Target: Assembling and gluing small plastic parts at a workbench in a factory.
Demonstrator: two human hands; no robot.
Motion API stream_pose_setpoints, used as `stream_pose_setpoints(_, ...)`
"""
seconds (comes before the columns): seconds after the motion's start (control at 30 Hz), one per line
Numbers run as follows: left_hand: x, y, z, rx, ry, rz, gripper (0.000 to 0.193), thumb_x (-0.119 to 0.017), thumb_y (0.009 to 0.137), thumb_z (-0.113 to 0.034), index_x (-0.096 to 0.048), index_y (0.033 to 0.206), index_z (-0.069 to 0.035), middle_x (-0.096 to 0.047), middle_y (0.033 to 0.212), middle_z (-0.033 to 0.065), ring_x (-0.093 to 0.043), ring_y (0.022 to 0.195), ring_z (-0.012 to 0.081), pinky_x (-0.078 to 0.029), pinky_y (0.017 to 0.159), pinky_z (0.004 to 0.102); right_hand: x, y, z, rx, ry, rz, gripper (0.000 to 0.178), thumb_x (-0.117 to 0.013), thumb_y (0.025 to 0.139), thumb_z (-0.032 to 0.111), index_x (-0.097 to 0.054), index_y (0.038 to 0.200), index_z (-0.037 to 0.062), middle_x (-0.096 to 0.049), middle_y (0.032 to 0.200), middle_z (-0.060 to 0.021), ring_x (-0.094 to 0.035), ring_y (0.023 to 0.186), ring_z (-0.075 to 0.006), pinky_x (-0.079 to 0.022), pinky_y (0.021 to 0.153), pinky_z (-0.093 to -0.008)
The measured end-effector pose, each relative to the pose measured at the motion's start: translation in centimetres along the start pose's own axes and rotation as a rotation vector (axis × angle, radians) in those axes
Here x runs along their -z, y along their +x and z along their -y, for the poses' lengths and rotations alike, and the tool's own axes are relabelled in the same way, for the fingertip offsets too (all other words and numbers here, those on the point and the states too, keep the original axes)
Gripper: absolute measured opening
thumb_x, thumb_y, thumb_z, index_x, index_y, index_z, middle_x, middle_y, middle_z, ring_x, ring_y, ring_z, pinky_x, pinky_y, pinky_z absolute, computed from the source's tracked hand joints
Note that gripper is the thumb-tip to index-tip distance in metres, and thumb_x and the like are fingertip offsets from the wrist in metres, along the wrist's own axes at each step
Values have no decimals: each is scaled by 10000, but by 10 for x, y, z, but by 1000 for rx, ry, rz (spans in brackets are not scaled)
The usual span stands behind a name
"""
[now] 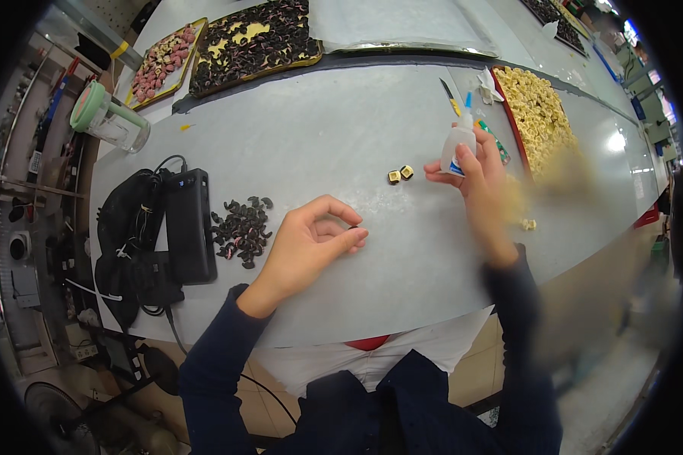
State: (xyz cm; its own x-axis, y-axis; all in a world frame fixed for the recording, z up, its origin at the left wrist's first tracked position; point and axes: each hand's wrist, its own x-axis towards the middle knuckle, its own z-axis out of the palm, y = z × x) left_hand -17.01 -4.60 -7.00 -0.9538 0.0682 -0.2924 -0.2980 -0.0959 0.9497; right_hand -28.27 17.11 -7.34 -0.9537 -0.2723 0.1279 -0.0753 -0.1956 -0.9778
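Note:
My right hand [484, 186] is closed round a small white glue bottle [457, 142], held upright with its blue nozzle pointing up. Thumb and fingertips of my left hand [307, 241] pinch a tiny dark piece [353, 227], mostly hidden by the fingers. Between the hands, a little farther off, two small black-and-cream blocks [400, 175] sit side by side on the grey table [341, 121]. Left of my left hand lies a loose pile of small curved black pieces [243, 230], some with pink on them.
A black power bank [190, 227] with cables and a dark pouch [125, 220] lies at the left, near a green-lidded jar [110, 117]. Trays of black pieces [258, 42] and pink pieces [163, 64] stand at the back. A red-edged tray of cream pieces [539, 114] and a yellow-handled knife [452, 98] are at the right.

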Motion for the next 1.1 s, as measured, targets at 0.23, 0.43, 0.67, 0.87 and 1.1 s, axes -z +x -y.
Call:
stream_pose_setpoints(0.23, -2, 4, 9, 10, -110, 22, 94, -633, 868, 6, -580, 939, 39, -620, 986, 115, -644, 865, 150, -535, 765, 251, -4, -4, 10, -206, 9, 110, 450, -483, 950, 279, -416, 1292, -6, -544, 1059, -98, -639, 781, -168, -548, 671, -275)
stream_pose_setpoints(0.43, -3, 5, 7, -13, -195, 36, 130, -649, 865, -9, -523, 888, 11, -624, 1076, 183, -653, 860, 163, -535, 781, 259, 3, -3, 14, -296, 171, 271, 454, -531, 957, 258, -422, 1319, 7, -610, 1075, -140, -637, 836, -182, -523, 754, -292)
stream_pose_setpoints(0.67, 1, 4, 7, -49, -254, 50, 196, -695, 856, -103, -521, 920, -39, -622, 996, 117, -638, 798, 131, -506, 678, 218, 7, -4, 10, -304, 249, 256, 387, -583, 888, 305, -470, 1164, 58, -602, 1091, -149, -519, 745, -141, -418, 653, -254)
stream_pose_setpoints(0.87, 2, 5, 15, -147, -262, 116, 243, -746, 811, -168, -614, 953, -21, -601, 944, 54, -550, 702, 84, -454, 620, 200, 9, -6, 9, -293, 519, 156, 325, -636, 864, 300, -473, 1083, 125, -585, 1157, -139, -500, 769, -108, -370, 599, -203)
stream_pose_setpoints(1.1, -5, 5, 16, -213, -225, 135, 288, -760, 754, 0, -649, 1019, 16, -606, 968, 56, -578, 899, 111, -474, 753, 234, 13, -8, 12, -286, 390, 216, 350, -584, 912, 395, -460, 1097, 126, -627, 1044, -94, -495, 650, -41, -358, 511, -159)
